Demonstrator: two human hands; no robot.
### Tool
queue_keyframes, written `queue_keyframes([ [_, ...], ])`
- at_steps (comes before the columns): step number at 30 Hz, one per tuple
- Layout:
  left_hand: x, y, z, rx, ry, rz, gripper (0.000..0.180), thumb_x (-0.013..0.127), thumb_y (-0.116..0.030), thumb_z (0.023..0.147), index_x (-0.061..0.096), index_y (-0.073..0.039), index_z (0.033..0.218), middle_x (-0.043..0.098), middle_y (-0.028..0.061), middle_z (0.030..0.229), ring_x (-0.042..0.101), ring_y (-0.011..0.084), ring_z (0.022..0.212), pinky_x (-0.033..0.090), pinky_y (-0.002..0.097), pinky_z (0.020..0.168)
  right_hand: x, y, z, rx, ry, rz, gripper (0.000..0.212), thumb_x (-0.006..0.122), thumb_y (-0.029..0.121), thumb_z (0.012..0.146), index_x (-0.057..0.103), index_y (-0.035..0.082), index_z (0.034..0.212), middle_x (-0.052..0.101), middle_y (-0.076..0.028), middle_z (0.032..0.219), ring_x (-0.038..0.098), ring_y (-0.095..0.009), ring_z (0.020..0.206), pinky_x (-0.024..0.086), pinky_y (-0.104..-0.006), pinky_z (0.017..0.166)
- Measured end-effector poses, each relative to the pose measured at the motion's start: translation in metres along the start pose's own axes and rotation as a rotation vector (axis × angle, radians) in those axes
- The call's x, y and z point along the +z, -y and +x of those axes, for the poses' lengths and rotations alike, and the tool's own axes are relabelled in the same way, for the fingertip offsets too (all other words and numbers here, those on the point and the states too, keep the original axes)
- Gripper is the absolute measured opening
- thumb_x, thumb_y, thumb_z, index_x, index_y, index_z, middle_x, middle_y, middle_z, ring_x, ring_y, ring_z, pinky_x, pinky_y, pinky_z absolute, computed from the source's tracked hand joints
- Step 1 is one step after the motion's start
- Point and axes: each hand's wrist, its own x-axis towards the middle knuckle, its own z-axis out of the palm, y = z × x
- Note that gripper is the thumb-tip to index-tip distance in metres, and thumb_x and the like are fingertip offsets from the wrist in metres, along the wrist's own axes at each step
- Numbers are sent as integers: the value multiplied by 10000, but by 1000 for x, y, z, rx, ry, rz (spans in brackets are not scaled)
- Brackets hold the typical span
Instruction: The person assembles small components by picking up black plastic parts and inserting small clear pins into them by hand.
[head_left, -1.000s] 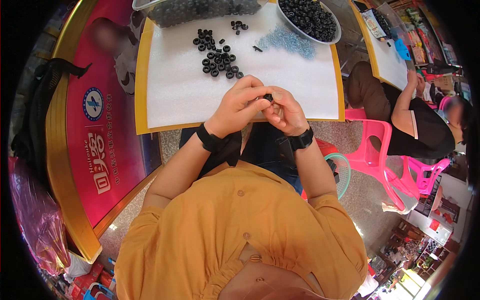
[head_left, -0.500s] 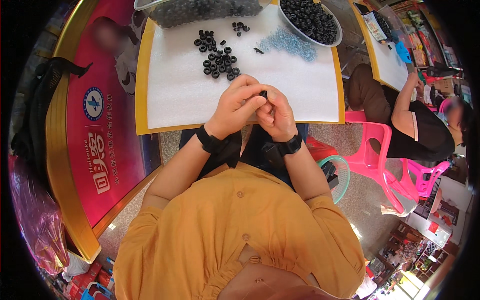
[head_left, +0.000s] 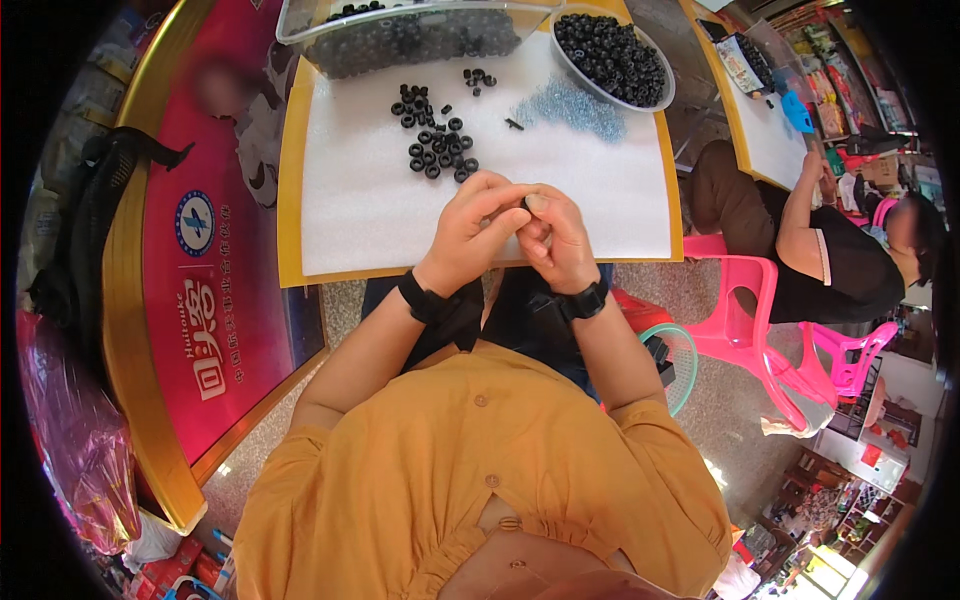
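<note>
We see the left hand (head_left: 468, 232) and right hand (head_left: 562, 240) together pinching one small black piece (head_left: 526, 202), near loose black rings (head_left: 443, 159) on white sheet (head_left: 375, 220).

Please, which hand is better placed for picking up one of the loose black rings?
Probably the left hand: it is nearer the rings, while the right hand is farther to the right. Both hold a small black piece, though.
</note>
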Motion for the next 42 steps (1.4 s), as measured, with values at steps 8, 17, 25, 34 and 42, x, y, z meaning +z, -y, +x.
queue_keyframes([
  [8,1,-4,0,-106,-54,-122,309,628,-84,950,649,-54,1257,558,23,1055,503,102,885,416,220,774,-31,121,67,-416,-422,-819,202,738,232,892,663,47,921,612,25,701,510,-29,538,376,-183,466],
  [17,1,-1,2,-104,-49,-111,272,614,-97,961,665,-42,1222,597,43,1057,547,125,920,443,247,786,-56,156,132,-526,-569,-1461,450,733,286,834,658,54,1212,713,-69,865,675,-163,746,537,-296,730],
  [25,0,-5,4,-133,-57,-90,244,598,-103,967,679,-30,1186,631,61,1028,573,157,915,457,273,804,1,76,154,-535,-105,-1774,254,623,210,865,734,68,1044,720,-149,919,687,-318,851,548,-402,787],
  [34,-2,-4,6,-66,-41,-39,200,597,-119,971,711,-18,1102,651,79,948,596,205,906,465,307,815,49,31,185,-698,230,-1782,232,585,140,857,745,109,1022,689,-120,980,665,-332,919,542,-426,814],
  [42,1,-1,5,-57,-62,-73,202,595,-128,977,713,-10,1090,666,85,963,605,209,924,470,315,827,78,28,197,-657,486,-2068,269,569,86,858,734,143,1062,652,-77,1057,646,-306,976,525,-418,856],
])
